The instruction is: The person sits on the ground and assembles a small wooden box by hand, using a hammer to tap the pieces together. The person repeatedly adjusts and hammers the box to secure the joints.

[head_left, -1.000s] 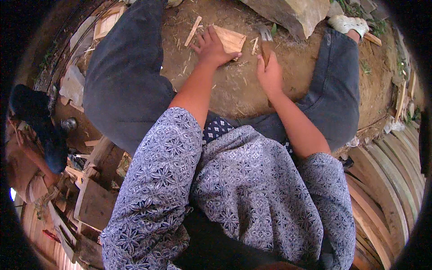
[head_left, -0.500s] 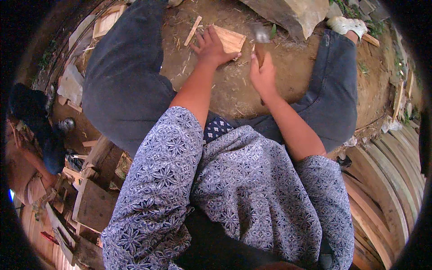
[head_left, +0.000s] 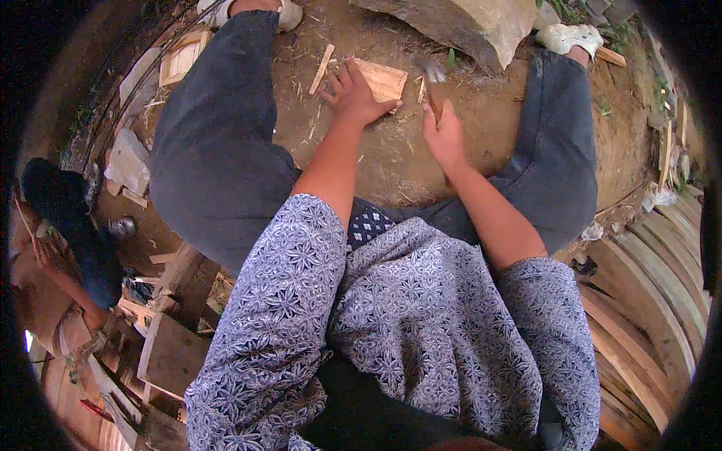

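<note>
My left hand (head_left: pixel 352 98) lies with fingers spread over the left side of a small pale wooden box or panel (head_left: pixel 383 80) on the dirt. Its thumb stretches along the near edge of the wood. Just right of the panel, my right hand (head_left: pixel 445 137) is closed round the brown handle of a hammer (head_left: pixel 435 104). The metal head is smeared by motion and sits apart from the wood. Beside my left fingertips lies a narrow wooden strip (head_left: pixel 322 69).
A large rock (head_left: pixel 474 26) stands beyond the panel. My legs spread on both sides. Curved planks (head_left: pixel 647 278) are stacked at the right. On the far left, another person's arm (head_left: pixel 71 282) shows near scrap wood and a grey board (head_left: pixel 173 353). Wood shavings litter the ground.
The whole view has shifted slightly, bringing my left shoe into sight. The hammer head has moved a little, blurred in both frames. My left hand keeps its place on the panel.
</note>
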Tool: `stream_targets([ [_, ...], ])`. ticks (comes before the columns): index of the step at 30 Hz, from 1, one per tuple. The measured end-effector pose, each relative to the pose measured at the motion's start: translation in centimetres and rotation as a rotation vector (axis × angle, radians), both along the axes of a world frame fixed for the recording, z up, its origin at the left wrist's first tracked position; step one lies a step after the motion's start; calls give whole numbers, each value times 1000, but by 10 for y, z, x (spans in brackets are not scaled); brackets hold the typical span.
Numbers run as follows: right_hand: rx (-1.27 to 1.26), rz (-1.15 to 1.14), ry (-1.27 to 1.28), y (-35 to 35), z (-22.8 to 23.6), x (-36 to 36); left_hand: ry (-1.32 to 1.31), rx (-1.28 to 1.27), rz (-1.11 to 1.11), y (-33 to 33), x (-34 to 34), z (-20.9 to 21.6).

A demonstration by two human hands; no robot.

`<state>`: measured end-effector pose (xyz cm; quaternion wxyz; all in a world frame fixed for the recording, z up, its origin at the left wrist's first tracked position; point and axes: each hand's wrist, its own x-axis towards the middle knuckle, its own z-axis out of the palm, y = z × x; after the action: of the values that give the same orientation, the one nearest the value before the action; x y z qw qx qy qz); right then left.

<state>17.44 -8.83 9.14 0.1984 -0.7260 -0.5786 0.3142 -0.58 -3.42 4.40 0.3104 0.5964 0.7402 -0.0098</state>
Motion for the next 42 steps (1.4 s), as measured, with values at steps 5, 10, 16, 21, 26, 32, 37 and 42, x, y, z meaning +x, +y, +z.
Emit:
stream_targets([
  [5,-157,14,-59,9,-11,4,5,-13,20,-2,2,-3],
  [10,-99,177,-128,4,-1,5,22,-66,31,3,3,11],
  [16,-162,-4,141,20,17,25,33,-67,46,1,15,24],
  [21,-234,-278,546,30,62,17,23,-91,22,10,20,34],
  [26,-27,-399,675,41,112,17,-1266,-477,334,20,-23,102],
  [32,76,-366,898,42,132,3,-1977,-501,388,-7,-42,190],
  [37,-46,-293,1074,29,141,2,-2004,-427,523,-29,-30,211],
  [42,40,-329,953,32,147,13,-1410,-108,515,-24,-31,201],
])
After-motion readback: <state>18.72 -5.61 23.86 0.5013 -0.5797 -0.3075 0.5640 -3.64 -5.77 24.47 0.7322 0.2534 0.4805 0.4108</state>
